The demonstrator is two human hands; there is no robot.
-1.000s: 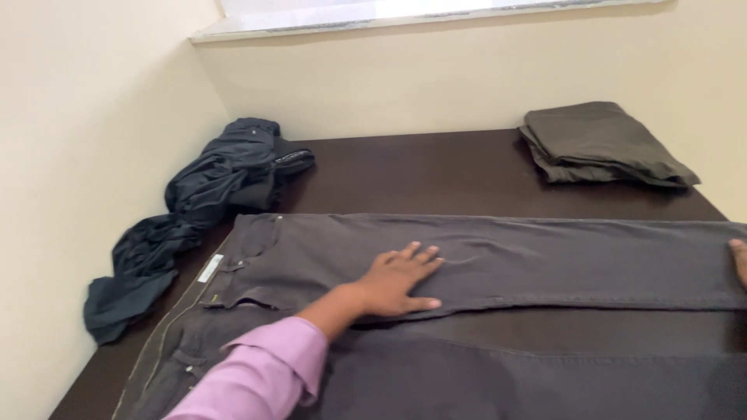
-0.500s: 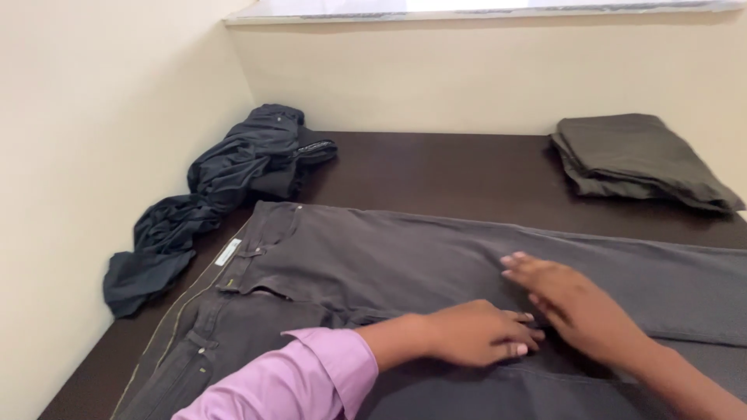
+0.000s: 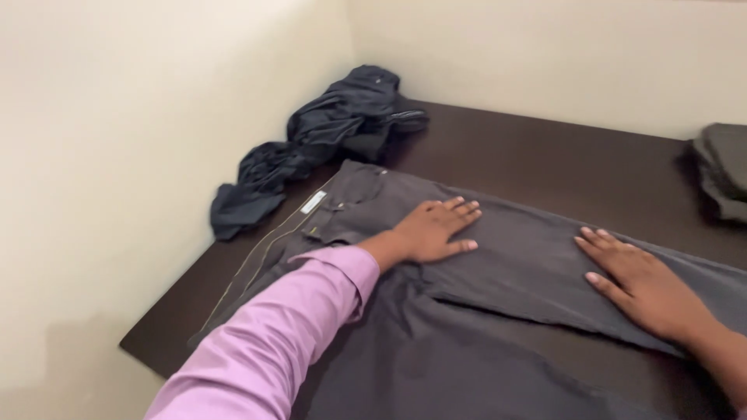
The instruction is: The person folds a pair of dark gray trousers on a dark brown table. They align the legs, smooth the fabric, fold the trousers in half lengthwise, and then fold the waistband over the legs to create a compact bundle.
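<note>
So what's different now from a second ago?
The right hand, a second ago only at the picture's right edge, has slid in along the trousers and now lies flat beside the left hand. The left hand stayed pressed flat near the waistband. Neither hand has a grip on anything. The dark crumpled clothes and folded pile stayed put.

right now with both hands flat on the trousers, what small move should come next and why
Probably slide the right hand outward along the leg while the left hand pins the seat. Both palms lie flat on the dark grey trousers, and a diagonal crease runs between them where one leg overlaps the other, so the cloth isn't smooth yet.
</note>
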